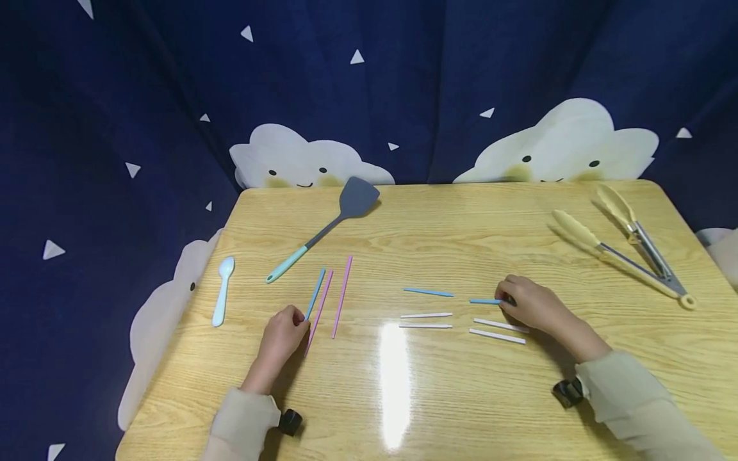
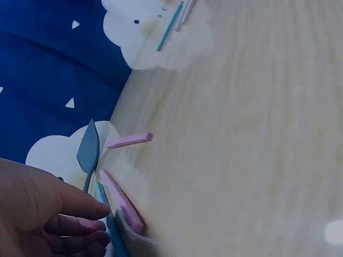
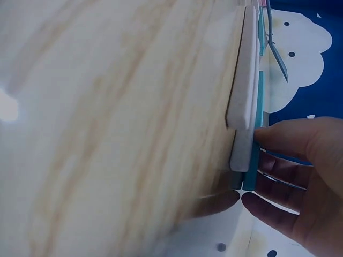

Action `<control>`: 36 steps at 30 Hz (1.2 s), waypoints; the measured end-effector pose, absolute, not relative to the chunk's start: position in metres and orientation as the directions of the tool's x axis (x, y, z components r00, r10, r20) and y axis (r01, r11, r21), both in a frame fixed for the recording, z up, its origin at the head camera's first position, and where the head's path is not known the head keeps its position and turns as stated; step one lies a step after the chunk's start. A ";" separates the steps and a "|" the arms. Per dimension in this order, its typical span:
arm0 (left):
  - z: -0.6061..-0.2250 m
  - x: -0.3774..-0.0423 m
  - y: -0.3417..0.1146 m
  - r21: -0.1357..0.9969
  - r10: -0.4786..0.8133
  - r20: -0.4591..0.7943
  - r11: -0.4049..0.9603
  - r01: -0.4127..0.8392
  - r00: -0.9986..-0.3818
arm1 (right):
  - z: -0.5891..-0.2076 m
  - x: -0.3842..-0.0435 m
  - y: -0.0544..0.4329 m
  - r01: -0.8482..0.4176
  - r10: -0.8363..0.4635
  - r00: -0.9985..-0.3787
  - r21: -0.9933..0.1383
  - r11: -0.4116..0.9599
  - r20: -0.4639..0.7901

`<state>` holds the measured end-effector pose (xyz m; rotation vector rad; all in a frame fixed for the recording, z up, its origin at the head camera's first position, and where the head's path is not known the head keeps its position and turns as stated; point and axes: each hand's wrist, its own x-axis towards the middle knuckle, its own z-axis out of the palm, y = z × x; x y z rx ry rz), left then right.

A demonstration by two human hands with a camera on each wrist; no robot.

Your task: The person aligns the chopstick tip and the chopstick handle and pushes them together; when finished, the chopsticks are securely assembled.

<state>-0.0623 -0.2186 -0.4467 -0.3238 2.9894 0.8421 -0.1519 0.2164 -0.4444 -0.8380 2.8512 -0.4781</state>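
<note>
In the head view, my left hand (image 1: 282, 336) pinches the near end of a thin blue stick (image 1: 314, 292) on the left of the table. Two pink sticks lie right beside it: a closer pink stick (image 1: 323, 301) and another pink stick (image 1: 343, 296). Over on the right, my right hand (image 1: 530, 306) holds the right end of a second blue stick (image 1: 483, 301) between thumb and fingers. Just below that stick lie two white sticks (image 1: 497, 336). The right wrist view shows the thumb against the blue stick (image 3: 250, 174), fingers on its other side.
Mid-table lie one more blue stick (image 1: 428, 292) and two white sticks (image 1: 425, 326). A spatula (image 1: 357, 198) and a light-blue spoon (image 1: 221, 294) are at the left. Beige-tipped tongs (image 1: 651, 250) lie spread at the back right. A dark blue curtain (image 1: 403, 89) hangs behind the wooden table (image 1: 461, 397).
</note>
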 end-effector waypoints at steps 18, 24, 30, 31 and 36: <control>-0.427 -0.139 -0.098 0.356 0.439 0.107 0.821 0.447 -0.892 | -0.440 -0.149 0.218 -0.490 -0.516 -0.856 -0.319 0.811 0.003; -0.428 -0.151 -0.067 0.305 0.583 0.044 0.766 0.567 -0.811 | -0.440 -0.147 0.211 -0.509 -0.532 -0.847 -0.315 0.801 0.013; -0.432 -0.157 -0.053 0.260 0.636 0.004 0.745 0.615 -0.772 | -0.442 -0.147 0.204 -0.521 -0.544 -0.839 -0.309 0.796 0.013; -0.433 -0.157 -0.052 0.255 0.639 0.006 0.742 0.619 -0.769 | -0.443 -0.147 0.204 -0.523 -0.545 -0.838 -0.306 0.795 0.014; -0.440 -0.160 -0.046 0.213 0.660 0.029 0.730 0.650 -0.751 | -0.445 -0.149 0.200 -0.531 -0.550 -0.835 -0.304 0.791 0.028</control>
